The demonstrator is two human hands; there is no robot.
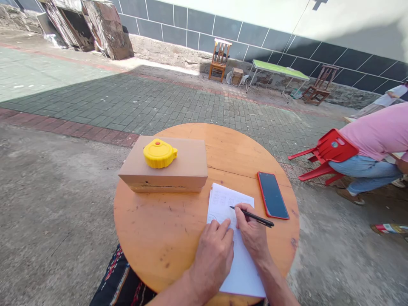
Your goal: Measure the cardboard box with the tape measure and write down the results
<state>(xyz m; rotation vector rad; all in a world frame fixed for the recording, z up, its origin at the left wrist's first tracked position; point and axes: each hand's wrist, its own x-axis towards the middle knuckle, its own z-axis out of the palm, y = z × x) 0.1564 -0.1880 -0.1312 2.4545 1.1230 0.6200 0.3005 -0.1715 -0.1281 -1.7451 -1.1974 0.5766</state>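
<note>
My right hand (pixel 251 231) grips a black pen (pixel 251 216), its tip touching a white sheet of paper (pixel 227 200) with faint writing near the top. My left hand (pixel 214 254) lies flat on the lower part of that sheet, fingers stretched out and holding nothing. The paper rests on a round wooden table (pixel 159 229). Right of the paper lies a phone in a red case (pixel 273 194), screen dark. At the table's far left sits a brown block (pixel 165 168) with a yellow tape measure (pixel 160 153) on top.
A person in a pink shirt and jeans (pixel 376 144) sits on a red plastic chair (pixel 328 155) to the right. Paved ground surrounds the table. Far back by the tiled wall stand a wooden chair (pixel 219 59), a green folding table (pixel 277 70) and another chair (pixel 320 85).
</note>
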